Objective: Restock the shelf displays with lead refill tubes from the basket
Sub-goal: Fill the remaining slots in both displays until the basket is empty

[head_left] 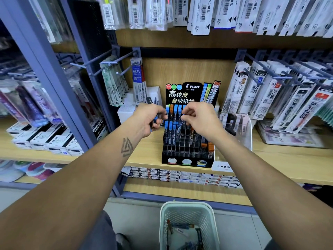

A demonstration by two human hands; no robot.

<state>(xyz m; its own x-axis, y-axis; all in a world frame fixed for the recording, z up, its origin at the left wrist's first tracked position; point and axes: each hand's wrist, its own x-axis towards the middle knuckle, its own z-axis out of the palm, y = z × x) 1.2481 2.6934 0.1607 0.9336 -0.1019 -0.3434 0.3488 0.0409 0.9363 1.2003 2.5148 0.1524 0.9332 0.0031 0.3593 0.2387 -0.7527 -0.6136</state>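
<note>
Both hands worked at a black PILOT display stand [188, 141] on the wooden shelf [144, 154], its header printed with white Chinese characters. The left hand [147, 120] had its fingers [159, 121] curled shut around a small bundle of blue-capped lead refill tubes [155, 120]. The right hand [200, 120] pinched a single blue-capped tube [180, 126] between thumb and forefinger, its lower end at the stand's slots (whether seated or not I could not tell). Blue-capped and one orange-capped tube [171, 110] stood in the back rows; a few orange ones [207, 147] sat at the stand's 4 o'clock corner. At 10 o'clock from the stand hung a packet marked BRFV [137, 73]; at 3 o'clock hung refills marked JF-0.5 [257, 91] and BJF-0.5 [306, 109]. A MONO label [223, 166] sat on the shelf edge. At 6 o'clock, on the floor, the pale green basket [187, 208] held a few more tubes.
</note>
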